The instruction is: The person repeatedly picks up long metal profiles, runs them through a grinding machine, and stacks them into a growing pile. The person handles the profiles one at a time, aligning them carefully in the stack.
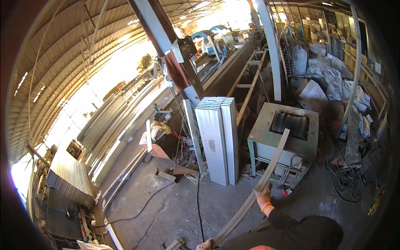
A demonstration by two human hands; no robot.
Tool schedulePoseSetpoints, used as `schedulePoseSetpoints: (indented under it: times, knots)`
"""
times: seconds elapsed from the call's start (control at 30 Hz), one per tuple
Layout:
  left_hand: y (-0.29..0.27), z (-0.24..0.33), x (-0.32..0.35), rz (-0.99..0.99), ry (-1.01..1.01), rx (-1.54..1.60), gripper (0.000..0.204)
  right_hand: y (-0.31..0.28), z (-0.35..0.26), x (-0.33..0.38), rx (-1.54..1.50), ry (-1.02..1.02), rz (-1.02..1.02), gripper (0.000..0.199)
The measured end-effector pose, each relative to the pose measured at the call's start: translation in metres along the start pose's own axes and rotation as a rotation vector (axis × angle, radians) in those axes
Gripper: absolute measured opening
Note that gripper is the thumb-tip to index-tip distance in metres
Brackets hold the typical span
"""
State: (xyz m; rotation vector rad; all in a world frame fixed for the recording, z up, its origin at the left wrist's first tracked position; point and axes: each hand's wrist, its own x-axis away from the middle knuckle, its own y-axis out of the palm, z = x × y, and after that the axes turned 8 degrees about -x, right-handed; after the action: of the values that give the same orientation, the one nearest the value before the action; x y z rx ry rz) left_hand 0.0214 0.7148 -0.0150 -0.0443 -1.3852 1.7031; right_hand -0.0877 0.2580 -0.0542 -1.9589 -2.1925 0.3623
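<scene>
While gripping a long curved metal strip [258, 187], both gloved hands doing the work here. Left hand [205, 244] right at the bottom edge of the shot, wrapped around the near end of the strip, though mostly cut off so hard to see much of the fingers. Right hand [263, 196] further up, orange-and-grey glove clenched around the strip's midsection, dark sleeve [300, 231] trailing back toward the lower edge.

Strip itself bowed, running from the lower middle up and right, far end resting on the top of the green machine [260, 137], right at the edge of its dark opening [290, 125].

Just left of the machine, a stack of grey flat panels [217, 137] leaning upright on the concrete floor [166, 208]. Black cable [198, 204] snaking across the floor near the feet, coiled cable [348, 185] off to the right. Further back: corrugated sheets [68, 177] stacked at the left, a steel column [166, 37], crumpled grey sacks [333, 79] at the far right.

Risks, just guessing: long springy strip, so a slipping grip could whip the free end around. Swinging it left could knock into those leaning panels. Cable underfoot looks like an easy trip. Fingers close to that machine opening also sketchy.
</scene>
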Motion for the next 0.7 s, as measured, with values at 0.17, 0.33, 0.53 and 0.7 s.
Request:
schedulePoseSetpoints:
  times: [0.17, 0.33, 0.53, 0.7]
  knots:
    - [-0.016, 0.002, 0.042, 0.006, -0.009, 0.138, 0.057, 0.006, 0.016, 0.066, -0.032, 0.469, -0.250, 0.088]
    - [-0.030, -0.024, 0.063, -0.073, 0.000, 0.316, 0.057, 0.005, 0.047, 0.082, -0.492, 0.404, -0.318, 0.064]
    - [-0.052, -0.058, 0.051, -0.285, -0.011, 0.583, 0.056, -0.019, 0.084, 0.081, -1.308, 0.678, -0.647, 0.033]
    - [-0.071, -0.019, 0.060, -0.390, -0.100, 0.427, 0.067, -0.031, 0.045, 0.087, -1.347, 0.762, -0.623, 0.059]
